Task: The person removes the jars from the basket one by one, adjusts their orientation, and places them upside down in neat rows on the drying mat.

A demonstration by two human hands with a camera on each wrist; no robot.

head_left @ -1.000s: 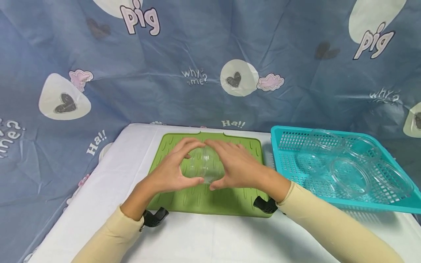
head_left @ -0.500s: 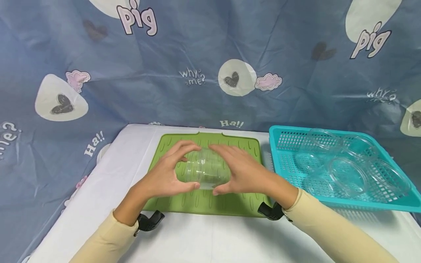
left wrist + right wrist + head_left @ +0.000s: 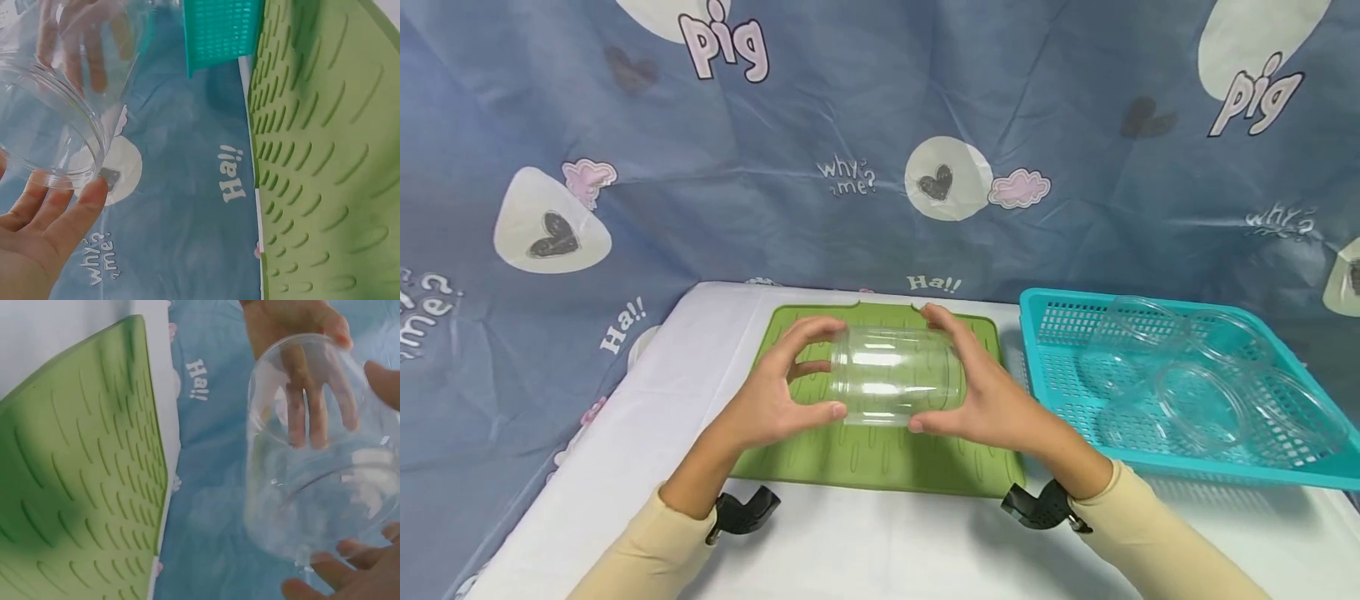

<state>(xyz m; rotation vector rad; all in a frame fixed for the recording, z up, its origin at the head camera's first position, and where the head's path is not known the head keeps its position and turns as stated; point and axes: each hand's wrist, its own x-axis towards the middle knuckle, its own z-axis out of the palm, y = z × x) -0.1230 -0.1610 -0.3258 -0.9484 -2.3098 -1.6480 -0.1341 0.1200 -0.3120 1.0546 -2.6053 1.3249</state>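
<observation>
A clear jar [image 3: 895, 375] lies sideways in the air above the green ridged mat [image 3: 880, 462], held between both hands. My left hand [image 3: 767, 396] grips its ringed mouth end, thumb on the near side and fingers on the far side. In the left wrist view, the open mouth of the jar [image 3: 56, 125] shows, with fingertips [image 3: 90, 197] at its rim. My right hand [image 3: 992, 400] grips the base end, thumb below and index finger above. The right wrist view shows the base end of the jar [image 3: 319, 481] between thumb and fingers [image 3: 337, 569].
A turquoise basket [image 3: 1028, 350] stands to the right with several clear jars [image 3: 1198, 408] in it. A white cloth [image 3: 820, 550] covers the table. Behind it hangs a blue printed curtain [image 3: 760, 208].
The jar has come more fully into sight and is now held lengthwise. My right hand has moved rightward to its base end; the left stays at the mouth end. The basket stays put.
</observation>
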